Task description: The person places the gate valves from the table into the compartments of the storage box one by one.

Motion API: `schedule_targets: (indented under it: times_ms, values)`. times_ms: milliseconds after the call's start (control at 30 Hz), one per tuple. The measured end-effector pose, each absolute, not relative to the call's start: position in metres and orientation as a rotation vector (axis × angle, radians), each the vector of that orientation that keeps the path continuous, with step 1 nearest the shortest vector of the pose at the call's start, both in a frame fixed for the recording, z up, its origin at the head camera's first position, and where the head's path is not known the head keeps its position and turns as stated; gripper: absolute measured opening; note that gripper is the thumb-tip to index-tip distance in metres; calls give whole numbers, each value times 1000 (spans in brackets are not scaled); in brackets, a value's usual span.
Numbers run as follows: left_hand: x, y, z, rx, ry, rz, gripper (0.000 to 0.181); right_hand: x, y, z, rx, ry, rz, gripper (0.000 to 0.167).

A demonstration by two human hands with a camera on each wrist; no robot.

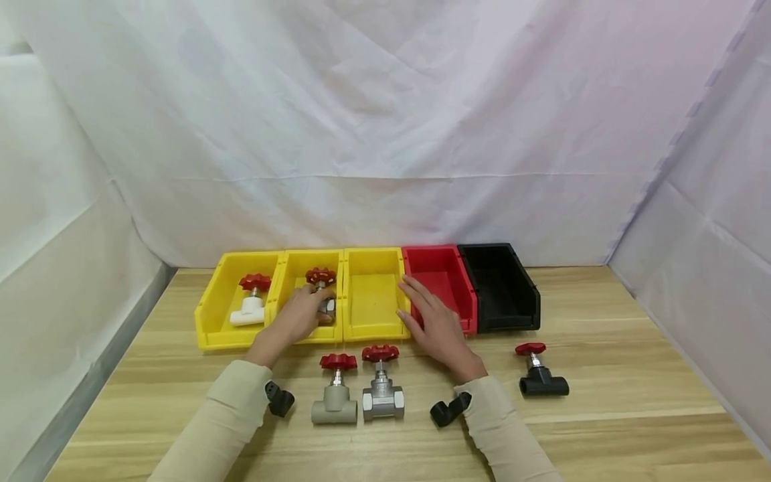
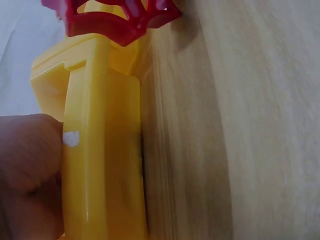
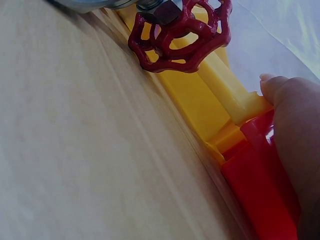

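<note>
My left hand [image 1: 299,313] reaches into the second yellow bin [image 1: 306,339] from the left. Its fingers and thumb hold the metal body of a valve with a red handwheel [image 1: 321,275]; the hand hides part of that body. Over the border between the third yellow bin [image 1: 375,331] and the red bin [image 1: 470,321] lies my right hand [image 1: 436,328], fingers extended, touching the rim. On the table between the forearms stand a grey-beige valve [image 1: 334,405] and a silver metal valve [image 1: 383,400], each with a red handwheel.
In the leftmost yellow bin [image 1: 207,340] lies a white valve [image 1: 248,312] with a red handwheel. A black bin [image 1: 510,323] ends the row at the right. In front of it, a black valve [image 1: 543,383] sits on the wooden table [image 1: 626,375]. White cloth [image 1: 385,214] hangs behind.
</note>
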State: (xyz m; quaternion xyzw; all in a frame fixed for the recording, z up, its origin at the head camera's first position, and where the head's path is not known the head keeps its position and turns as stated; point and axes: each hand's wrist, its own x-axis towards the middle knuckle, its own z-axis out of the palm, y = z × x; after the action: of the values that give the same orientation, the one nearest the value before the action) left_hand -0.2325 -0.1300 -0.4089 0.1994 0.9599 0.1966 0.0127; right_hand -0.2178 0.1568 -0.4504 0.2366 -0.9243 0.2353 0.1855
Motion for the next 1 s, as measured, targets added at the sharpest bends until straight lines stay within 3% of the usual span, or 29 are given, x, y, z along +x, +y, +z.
schedule_targets:
  times_ms: [1000]
  values:
    - [-205,-131,-404,567,3221,522,39,-218,151,-453,665,-2604,657,66]
